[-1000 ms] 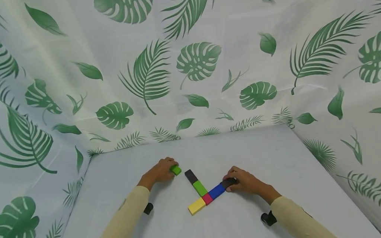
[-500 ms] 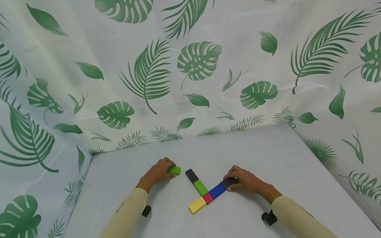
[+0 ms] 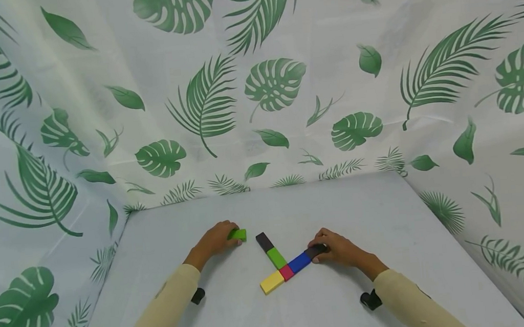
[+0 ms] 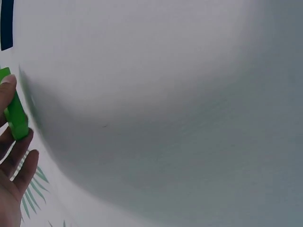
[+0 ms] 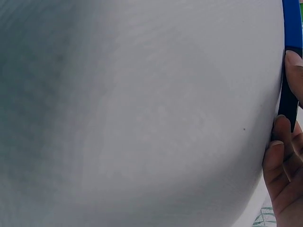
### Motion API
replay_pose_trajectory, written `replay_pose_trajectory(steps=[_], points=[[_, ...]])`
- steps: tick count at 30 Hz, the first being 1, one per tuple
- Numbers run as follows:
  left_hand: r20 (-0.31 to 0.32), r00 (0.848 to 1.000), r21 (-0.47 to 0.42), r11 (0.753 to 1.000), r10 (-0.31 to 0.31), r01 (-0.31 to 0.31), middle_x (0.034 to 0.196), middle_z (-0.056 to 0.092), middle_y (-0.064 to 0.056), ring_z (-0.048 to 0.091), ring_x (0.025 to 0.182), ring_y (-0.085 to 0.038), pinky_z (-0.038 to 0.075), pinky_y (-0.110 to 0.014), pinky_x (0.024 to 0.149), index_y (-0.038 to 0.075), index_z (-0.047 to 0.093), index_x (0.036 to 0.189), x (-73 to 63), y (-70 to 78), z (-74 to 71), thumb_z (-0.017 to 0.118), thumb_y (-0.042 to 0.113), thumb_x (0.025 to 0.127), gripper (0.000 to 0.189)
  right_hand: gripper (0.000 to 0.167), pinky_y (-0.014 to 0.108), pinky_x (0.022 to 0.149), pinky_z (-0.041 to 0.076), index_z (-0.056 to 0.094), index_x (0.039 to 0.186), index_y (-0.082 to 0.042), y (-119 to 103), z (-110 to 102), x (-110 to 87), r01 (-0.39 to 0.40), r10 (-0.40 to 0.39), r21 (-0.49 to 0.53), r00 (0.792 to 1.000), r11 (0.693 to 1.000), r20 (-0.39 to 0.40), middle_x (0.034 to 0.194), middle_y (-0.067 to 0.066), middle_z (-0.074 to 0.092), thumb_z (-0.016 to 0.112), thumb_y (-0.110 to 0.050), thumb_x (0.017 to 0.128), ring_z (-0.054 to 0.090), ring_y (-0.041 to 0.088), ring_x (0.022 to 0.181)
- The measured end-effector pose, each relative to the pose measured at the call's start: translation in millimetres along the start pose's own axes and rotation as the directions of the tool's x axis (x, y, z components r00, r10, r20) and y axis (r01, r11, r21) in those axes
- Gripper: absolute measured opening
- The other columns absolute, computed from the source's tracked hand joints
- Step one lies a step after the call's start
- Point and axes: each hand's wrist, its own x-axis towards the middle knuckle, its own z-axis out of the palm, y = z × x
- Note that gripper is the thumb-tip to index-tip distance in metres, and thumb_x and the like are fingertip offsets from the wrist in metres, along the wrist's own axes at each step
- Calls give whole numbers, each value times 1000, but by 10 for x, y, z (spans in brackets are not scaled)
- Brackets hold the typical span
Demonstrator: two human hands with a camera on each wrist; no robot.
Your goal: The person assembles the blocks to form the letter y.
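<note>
My left hand (image 3: 219, 237) pinches a green block (image 3: 238, 234) between thumb and fingers, left of the other blocks; the left wrist view shows the same green block (image 4: 15, 113) at its left edge. My right hand (image 3: 335, 246) grips a black block (image 3: 315, 250) at the outer end of a blue block (image 3: 299, 262). Blue meets a small red block (image 3: 286, 272), with a yellow block (image 3: 272, 282) on its other side. From the red one a second green block (image 3: 276, 258) runs away from me, ending in another black block (image 3: 264, 242).
The blocks lie on a white tabletop (image 3: 237, 314). Leaf-patterned white cloth (image 3: 298, 32) hangs behind and at both sides. A small black device (image 3: 370, 299) sits by my right wrist, another black device (image 3: 198, 295) by my left.
My left hand has drawn slightly left with the green block and turned it so it lies more sideways. The right hand and the joined blocks stay put.
</note>
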Motion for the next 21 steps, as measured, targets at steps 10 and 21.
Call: replay_pose_trajectory(steps=[10,21], points=[[-137,990,48,999,30,-24,105,63,-1,53,86,-9,50,-31,77,9,68,122,-232,34,-6,73,39,92,43,36,30,86,48,71,119,-21,6,17,5,14,-15,-11,1000,1000,-14,111,-5,56,78,-34,87,53,12,101],[-255,967,-26,1000,3,-10,96,62,2,49,78,-6,46,-26,69,9,70,111,-477,140,17,75,36,90,35,36,32,88,49,70,120,-20,-10,-16,11,1,-1,-24,1000,1000,9,112,-5,55,77,-36,88,54,13,102]])
